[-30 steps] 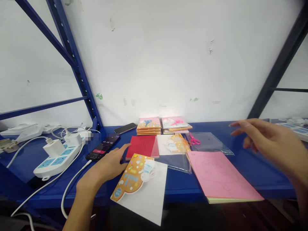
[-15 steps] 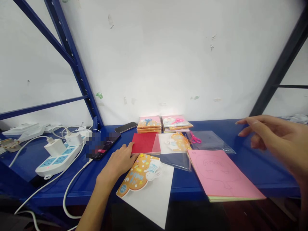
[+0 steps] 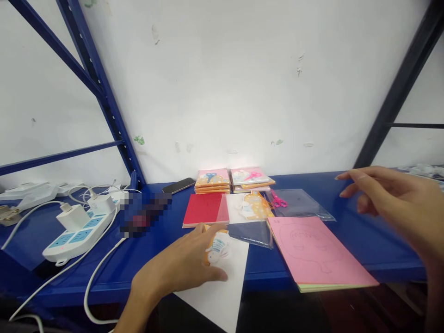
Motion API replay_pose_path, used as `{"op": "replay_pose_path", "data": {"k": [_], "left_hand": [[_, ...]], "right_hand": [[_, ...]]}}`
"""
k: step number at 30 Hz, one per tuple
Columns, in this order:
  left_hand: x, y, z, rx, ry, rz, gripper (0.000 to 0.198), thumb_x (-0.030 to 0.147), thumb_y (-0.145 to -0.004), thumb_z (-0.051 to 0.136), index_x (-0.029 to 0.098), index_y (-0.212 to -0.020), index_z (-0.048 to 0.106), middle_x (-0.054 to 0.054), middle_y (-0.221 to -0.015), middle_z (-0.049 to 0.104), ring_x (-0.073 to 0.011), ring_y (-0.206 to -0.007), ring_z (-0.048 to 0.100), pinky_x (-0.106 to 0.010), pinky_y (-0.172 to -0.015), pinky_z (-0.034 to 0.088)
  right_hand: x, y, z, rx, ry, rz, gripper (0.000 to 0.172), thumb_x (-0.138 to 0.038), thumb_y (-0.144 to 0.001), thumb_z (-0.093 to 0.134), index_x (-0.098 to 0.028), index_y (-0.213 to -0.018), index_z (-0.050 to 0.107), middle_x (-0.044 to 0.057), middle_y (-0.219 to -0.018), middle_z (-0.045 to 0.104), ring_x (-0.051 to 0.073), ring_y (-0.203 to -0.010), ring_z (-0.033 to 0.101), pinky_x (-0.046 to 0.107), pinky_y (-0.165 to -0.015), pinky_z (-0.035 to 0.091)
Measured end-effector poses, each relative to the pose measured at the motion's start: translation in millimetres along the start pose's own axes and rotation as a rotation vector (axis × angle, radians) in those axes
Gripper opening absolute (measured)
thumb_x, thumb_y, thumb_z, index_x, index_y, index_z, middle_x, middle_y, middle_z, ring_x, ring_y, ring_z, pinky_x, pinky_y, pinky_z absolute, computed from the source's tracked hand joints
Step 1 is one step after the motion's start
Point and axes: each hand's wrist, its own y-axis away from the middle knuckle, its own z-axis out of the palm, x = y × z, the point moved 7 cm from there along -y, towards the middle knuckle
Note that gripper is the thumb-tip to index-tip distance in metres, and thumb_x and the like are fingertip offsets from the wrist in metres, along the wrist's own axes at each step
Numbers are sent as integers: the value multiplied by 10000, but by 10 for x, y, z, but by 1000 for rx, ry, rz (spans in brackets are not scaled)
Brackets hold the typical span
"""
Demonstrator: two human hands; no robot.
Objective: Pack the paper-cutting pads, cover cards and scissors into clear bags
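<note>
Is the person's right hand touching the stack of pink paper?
No, the right hand is held off to the right of the pink paper stack, not touching it.

Nothing legible, anywhere (phone screen (image 3: 144, 214) pixelated)

left hand (image 3: 178, 261): bare, slender | right hand (image 3: 390, 199): bare, slender, slightly blurred | left forearm (image 3: 138, 303): bare, uncovered

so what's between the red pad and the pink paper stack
in the head view, a white sheet carrying an orange cutout, and below it a clear plastic sleeve
</note>
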Motion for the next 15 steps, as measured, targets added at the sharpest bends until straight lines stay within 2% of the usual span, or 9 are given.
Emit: {"op": "replay_pose_path", "data": {"k": [4,9,12,15], "left_hand": [[-102,-1,14,15,-67,-86,804,429,-829,689,388,-1579,405,-37,-1566,534,-347,-1426,495,-461,-1143,410],[-169,17,-12,22,-125,-187,699,506,-848,635,330,-1512,507,-79,-1466,623,-383,-1316,580,-495,-1063,465],[-161,12,-12,20,-176,-256,750,518,-870,603,294,-1567,439,-123,-1520,575,-401,-1384,523,-534,-1104,424],[-145,-27,-22,56,-256,-290,790,501,-916,549,204,-1619,347,-190,-1540,542,-412,-1405,504,-546,-1111,406]], "right_hand": [[-9,-11,50,-17,13,-24,421,-624,-861,588,-250,-891,780,31,-675,719,175,-479,586,292,-460,481],[34,-30,119,-36,43,-16,392,-598,-876,590,-255,-908,779,23,-676,725,173,-492,606,288,-482,466],[53,-36,147,-37,80,-10,377,-598,-891,574,-281,-917,777,1,-717,742,163,-502,610,294,-508,468],[53,-30,170,-45,71,1,375,-608,-881,579,-289,-913,774,-9,-725,743,161,-506,609,306,-530,475]]}}
